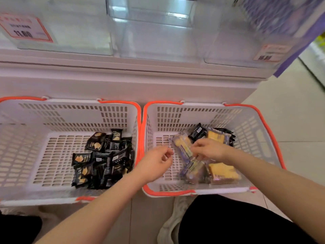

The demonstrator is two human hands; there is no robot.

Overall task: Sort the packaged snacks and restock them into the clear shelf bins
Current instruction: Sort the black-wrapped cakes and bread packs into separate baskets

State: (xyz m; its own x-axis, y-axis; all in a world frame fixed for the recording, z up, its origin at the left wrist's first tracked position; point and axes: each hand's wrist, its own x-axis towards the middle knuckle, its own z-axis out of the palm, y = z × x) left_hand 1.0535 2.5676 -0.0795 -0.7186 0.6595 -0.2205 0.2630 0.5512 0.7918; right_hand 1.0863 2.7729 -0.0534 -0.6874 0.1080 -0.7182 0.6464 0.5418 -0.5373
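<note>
Two white baskets with orange rims stand side by side on the floor. The left basket (21, 147) holds a heap of several small black snack packets (103, 159) at its right side. The right basket (255, 138) holds clear purple-printed cake packets (223, 172) and a few black packets (197, 132) at the back. My right hand (209, 149) pinches a long clear cake packet (184, 150) inside the right basket. My left hand (156, 162) hovers over that basket's left rim, fingers loosely curled with nothing in them. Clear shelf bins (154, 32) sit above, looking bare.
A white shelf base (123, 81) runs behind the baskets. Red-framed price tags (24, 29) hang on the bin fronts; another tag (270, 53) is at the right. Tiled floor (290, 120) lies to the right. My dark-clothed knee (228, 222) is below the right basket.
</note>
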